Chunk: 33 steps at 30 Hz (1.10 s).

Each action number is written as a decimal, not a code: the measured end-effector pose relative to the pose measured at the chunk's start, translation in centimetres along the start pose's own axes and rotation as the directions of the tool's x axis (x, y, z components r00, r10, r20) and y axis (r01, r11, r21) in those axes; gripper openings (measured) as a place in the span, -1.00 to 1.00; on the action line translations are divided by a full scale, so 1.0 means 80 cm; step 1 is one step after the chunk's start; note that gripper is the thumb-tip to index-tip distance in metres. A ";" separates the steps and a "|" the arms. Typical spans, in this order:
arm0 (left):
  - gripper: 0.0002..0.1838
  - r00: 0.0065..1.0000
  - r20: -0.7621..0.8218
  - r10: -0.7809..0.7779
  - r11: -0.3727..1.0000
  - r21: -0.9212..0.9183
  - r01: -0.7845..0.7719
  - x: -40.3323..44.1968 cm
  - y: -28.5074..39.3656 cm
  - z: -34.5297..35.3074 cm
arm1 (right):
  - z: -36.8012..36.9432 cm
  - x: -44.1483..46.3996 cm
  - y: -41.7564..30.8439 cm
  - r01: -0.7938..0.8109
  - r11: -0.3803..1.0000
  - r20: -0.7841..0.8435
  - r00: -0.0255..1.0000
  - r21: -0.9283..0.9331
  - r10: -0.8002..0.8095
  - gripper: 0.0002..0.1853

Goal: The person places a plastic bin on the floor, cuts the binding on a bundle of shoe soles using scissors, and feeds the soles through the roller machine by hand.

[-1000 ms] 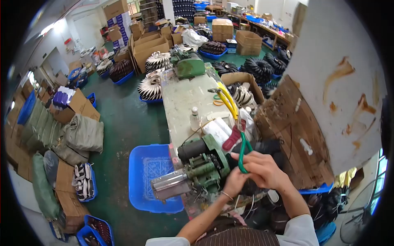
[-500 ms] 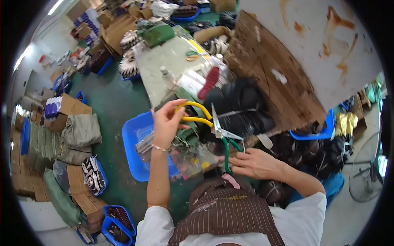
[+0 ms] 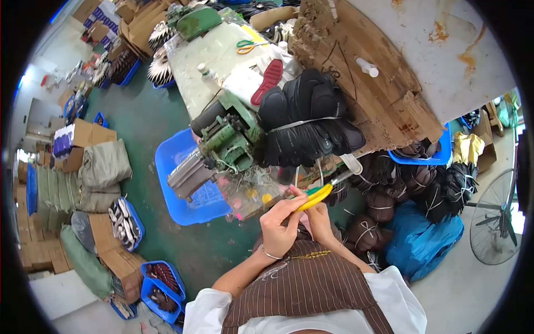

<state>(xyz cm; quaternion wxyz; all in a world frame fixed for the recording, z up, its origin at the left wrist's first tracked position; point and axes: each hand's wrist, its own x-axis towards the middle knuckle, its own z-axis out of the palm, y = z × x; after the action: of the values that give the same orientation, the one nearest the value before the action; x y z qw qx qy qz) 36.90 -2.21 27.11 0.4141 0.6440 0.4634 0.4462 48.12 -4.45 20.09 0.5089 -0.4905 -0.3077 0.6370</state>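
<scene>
The left hand, its forearm slanting up and inward from the lower left with a bracelet at the wrist, has its thumb and fingers closed around the handles of the scissors, whose blades point up and to the right. The right hand is drawn in close beside it, forearm angled up to the left, its fingers at the underside of the handles and too hidden to tell how they grip. The scissors are in the air near the near edge of the worktop, below the black bundle and right of the green machine
</scene>
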 end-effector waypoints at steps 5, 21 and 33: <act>-0.78 0.972 0.020 -0.234 0.968 -0.086 0.234 -0.011 -0.001 0.009 | -0.013 -0.012 -0.008 -0.108 0.962 -0.067 0.989 0.252 0.129 -0.66; -0.81 0.925 0.059 -0.374 0.846 0.429 0.315 -0.116 -0.100 -0.048 | -0.089 0.034 -0.009 0.080 0.977 0.113 0.988 0.199 -0.104 -0.37; -0.55 0.960 0.006 -0.281 0.630 0.755 0.180 -0.015 -0.185 -0.104 | -0.085 0.038 -0.007 0.078 0.986 -0.041 0.996 -0.149 -0.085 -0.36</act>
<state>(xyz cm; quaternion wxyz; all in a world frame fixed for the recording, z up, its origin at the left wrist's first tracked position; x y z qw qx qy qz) 25.37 1.00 14.97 0.1942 0.7182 0.6575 0.1193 54.66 -2.14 17.39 0.5041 -0.5286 -0.3614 0.5795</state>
